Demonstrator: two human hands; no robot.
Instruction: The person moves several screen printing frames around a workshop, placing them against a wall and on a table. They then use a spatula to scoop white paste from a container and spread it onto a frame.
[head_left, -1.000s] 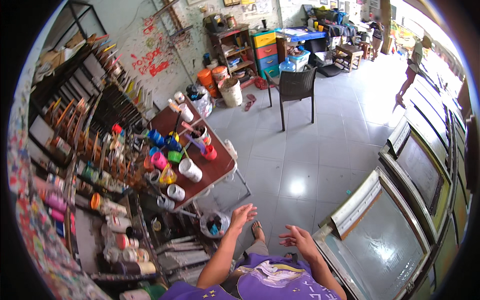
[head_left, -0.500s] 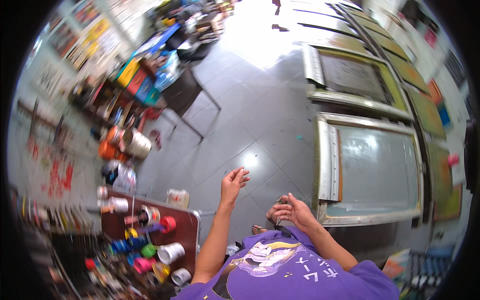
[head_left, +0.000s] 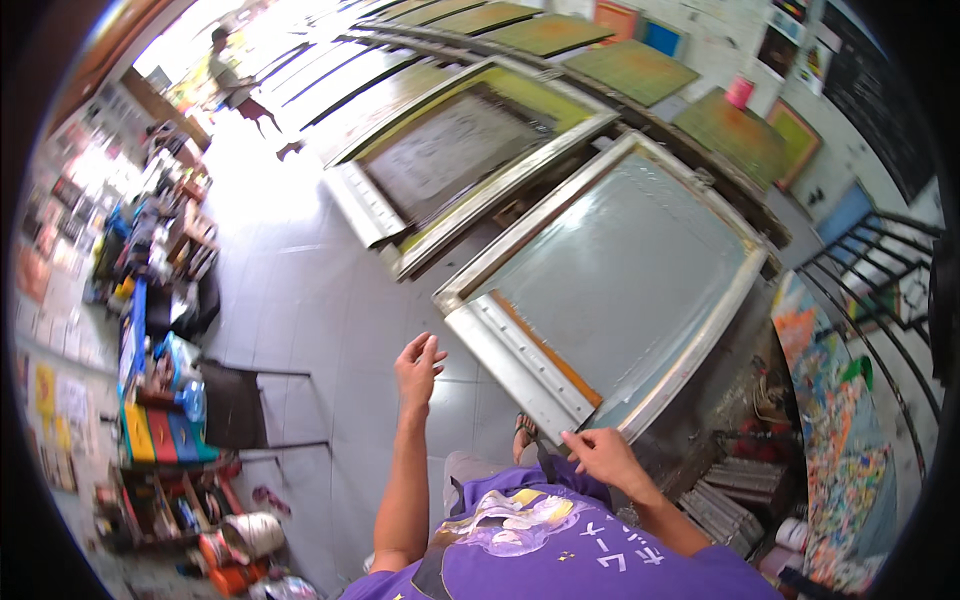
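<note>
A large metal-framed printing screen [head_left: 640, 265] with a grey mesh lies ahead of me to the right. Along its near left side rests a long squeegee [head_left: 530, 362] with a silver holder and an orange-brown blade. My right hand [head_left: 607, 458] is at the near end of the squeegee, fingers loosely bent and apart, nothing seen in them; whether the fingertips touch it I cannot tell. My left hand [head_left: 420, 370] hangs over the floor to the left of the squeegee, empty, its fingers loosely curled and apart.
A second screen [head_left: 455, 150] lies beyond, on a long row of printing boards [head_left: 635, 72]. At left stand a dark chair [head_left: 235, 405], coloured drawers [head_left: 165, 432] and a white bucket [head_left: 252, 535]. Black railings [head_left: 880, 300] rise at right. A person [head_left: 232, 85] is far off.
My view has turned right, and the near screen now lies closer in front of me. My right hand has come to the squeegee's near end. The left hand stays raised and empty.
</note>
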